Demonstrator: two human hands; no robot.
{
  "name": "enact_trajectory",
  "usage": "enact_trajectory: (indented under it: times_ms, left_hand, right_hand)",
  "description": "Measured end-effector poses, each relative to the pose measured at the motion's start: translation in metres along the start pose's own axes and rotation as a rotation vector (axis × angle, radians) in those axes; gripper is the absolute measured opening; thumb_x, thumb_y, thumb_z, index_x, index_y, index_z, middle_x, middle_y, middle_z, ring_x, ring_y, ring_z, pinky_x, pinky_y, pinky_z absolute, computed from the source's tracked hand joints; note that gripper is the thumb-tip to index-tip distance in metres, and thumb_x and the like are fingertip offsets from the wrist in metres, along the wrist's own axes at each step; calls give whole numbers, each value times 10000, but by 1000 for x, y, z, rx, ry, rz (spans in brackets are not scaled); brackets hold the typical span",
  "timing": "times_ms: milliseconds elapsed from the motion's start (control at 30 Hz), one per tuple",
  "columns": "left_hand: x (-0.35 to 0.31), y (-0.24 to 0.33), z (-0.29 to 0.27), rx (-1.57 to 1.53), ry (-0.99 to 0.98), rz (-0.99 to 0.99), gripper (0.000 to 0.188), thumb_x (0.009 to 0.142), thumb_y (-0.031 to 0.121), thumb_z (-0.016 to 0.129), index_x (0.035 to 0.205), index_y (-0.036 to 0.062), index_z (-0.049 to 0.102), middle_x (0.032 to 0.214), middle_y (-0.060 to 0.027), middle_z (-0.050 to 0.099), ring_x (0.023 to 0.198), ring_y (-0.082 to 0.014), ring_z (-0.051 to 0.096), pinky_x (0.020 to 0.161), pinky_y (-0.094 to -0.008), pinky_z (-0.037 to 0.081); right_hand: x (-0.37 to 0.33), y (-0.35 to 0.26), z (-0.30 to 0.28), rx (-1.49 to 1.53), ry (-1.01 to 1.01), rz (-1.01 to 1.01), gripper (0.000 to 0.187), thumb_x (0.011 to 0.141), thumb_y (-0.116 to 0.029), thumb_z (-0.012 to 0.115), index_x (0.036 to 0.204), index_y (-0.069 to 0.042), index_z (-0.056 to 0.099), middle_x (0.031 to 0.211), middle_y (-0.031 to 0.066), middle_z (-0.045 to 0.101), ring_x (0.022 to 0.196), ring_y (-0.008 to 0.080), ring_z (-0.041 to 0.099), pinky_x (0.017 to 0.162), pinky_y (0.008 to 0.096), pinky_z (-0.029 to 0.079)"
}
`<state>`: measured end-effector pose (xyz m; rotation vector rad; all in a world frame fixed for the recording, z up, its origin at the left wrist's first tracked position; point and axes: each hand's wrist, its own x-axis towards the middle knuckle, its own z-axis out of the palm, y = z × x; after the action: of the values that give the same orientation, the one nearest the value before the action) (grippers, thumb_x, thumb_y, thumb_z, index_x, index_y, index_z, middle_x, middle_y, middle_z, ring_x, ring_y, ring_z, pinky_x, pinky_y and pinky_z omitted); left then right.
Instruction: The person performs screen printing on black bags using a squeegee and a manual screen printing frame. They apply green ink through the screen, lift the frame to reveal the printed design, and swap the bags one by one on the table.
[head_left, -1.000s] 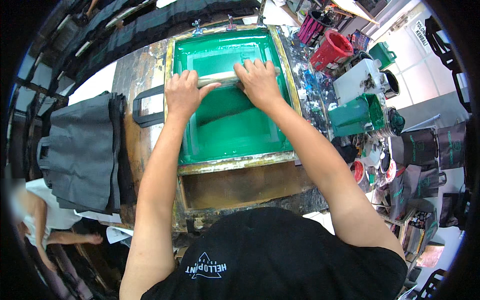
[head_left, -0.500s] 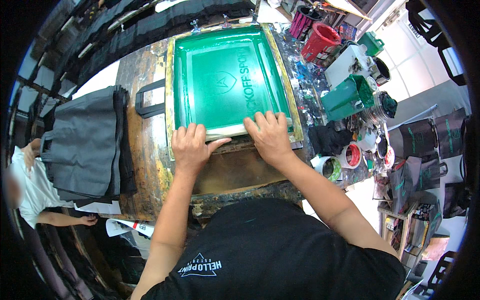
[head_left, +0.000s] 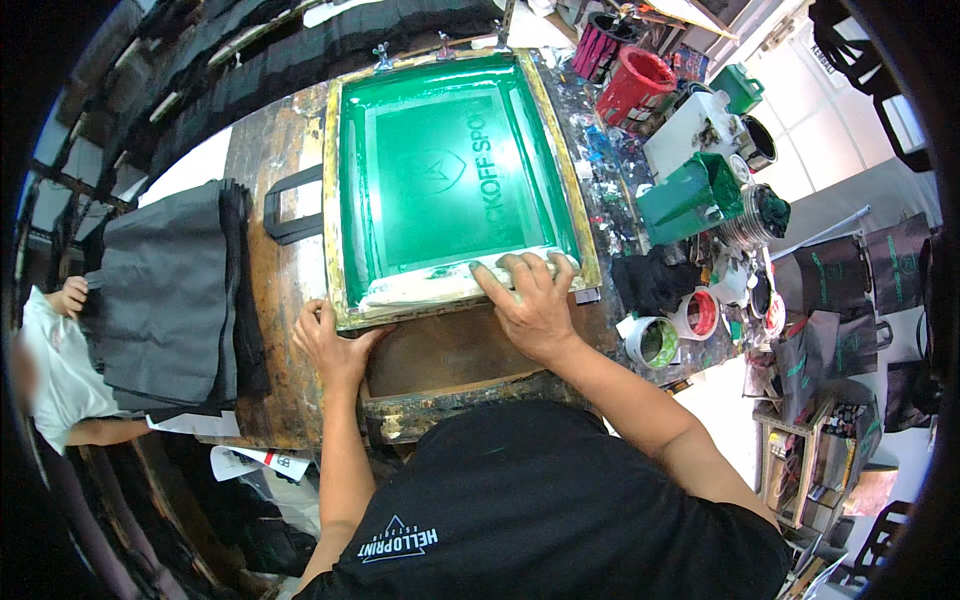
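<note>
Head view. Squeegee [head_left: 430, 282]: at near end of screen [head_left: 332, 200], grasped in right hand [head_left: 535, 310]; presumably stiff, light, slippery where smeared, best taken along upper edge. Left hand [head_left: 335, 350]: half-curled at screen's near-left corner, gripping or merely touching unclear.

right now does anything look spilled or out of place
Yes: the worktable right of the wooden frame is blotched with mixed paint, as if spilled, and a black cloth lies crumpled beside a white pot. Wet or dry is unclear.
</note>
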<state>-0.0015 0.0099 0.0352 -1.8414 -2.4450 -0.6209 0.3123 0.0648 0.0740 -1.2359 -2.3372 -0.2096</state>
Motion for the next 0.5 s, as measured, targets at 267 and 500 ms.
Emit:
enact_trajectory:
  times_ms: [267,500]
  left_hand:
    - [-8,-8,4,-370,150,-160,911,619,259,1015,1400,5,621,1300,-130,616,1217,-312,566,1080,-461,415]
    - [86,85,-87,-1120,475,68,705,991,212,785,1532,-79,440,1428,-152,576,1286,-244,556,1134,-389,428]
  right_hand:
    - [50,4,-49,54,16,-9,599,813,-126,762,1392,-227,643,1207,87,606,1162,285,557,1026,571,318]
    - [171,30,-116,-127,382,-136,449,834,-469,711,1184,-187,720,980,101,646,998,296,608,926,526,386]
